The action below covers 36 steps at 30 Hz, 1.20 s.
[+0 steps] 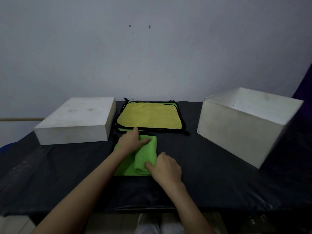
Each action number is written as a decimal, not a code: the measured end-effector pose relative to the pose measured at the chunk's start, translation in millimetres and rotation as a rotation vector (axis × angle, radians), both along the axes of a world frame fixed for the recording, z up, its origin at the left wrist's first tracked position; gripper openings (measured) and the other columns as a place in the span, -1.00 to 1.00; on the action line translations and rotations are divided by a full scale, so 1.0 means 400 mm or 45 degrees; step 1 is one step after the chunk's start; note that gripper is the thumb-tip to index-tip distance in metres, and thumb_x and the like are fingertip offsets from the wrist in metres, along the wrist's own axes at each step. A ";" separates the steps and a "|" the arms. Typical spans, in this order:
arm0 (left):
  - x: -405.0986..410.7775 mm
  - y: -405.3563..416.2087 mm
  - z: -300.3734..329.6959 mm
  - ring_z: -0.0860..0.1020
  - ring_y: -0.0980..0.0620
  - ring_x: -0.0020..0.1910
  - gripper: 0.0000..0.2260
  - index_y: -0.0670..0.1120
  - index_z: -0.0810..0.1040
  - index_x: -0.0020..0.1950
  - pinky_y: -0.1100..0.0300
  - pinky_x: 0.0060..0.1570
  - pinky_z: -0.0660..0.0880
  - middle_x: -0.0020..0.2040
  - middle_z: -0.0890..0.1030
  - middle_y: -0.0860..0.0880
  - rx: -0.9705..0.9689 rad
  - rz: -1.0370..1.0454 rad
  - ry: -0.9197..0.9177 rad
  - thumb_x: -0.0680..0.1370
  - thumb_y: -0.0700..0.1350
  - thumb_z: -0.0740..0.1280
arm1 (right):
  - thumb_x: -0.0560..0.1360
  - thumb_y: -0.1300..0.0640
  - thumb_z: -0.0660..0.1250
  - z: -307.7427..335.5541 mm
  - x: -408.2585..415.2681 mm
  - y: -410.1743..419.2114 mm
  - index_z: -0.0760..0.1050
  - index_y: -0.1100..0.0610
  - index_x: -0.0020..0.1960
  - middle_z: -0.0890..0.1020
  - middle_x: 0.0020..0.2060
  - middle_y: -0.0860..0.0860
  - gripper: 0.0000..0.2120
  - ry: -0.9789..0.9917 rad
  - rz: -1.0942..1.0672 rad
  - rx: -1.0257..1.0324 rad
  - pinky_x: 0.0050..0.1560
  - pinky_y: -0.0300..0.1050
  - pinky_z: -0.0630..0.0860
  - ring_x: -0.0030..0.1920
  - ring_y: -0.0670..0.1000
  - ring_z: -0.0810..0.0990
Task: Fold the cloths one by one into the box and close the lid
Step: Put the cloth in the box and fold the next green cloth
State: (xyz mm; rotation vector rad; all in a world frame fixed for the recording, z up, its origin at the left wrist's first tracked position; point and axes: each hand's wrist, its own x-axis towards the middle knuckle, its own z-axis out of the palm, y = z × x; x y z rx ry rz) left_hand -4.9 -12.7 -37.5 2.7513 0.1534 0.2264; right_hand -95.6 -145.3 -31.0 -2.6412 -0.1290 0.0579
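Right, we're mid-fold: green cloth (145,154) on the table (211,174), left hand (133,141) flat pressing it, right hand (166,168) pinching the near fold. Keep edges aligned; open box (236,130) sits right.

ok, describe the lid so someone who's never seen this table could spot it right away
On the black table, look to the far left, beside the stack of flat yellow cloths. The lid is the low white slab lying there with its closed top facing up. Unlike the tall white box on the right, it is shallow and shows no opening.
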 end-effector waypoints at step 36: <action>-0.098 0.114 0.071 0.48 0.03 -0.32 -0.87 -0.27 0.41 -0.14 0.35 -0.61 0.51 -0.19 0.48 -0.16 -1.108 0.208 0.320 0.57 -0.22 0.22 | 0.30 0.47 0.33 -0.034 -0.024 0.006 0.19 0.21 0.47 0.28 0.45 0.22 -0.22 -0.512 0.882 -0.279 0.40 0.10 0.27 0.47 0.22 0.23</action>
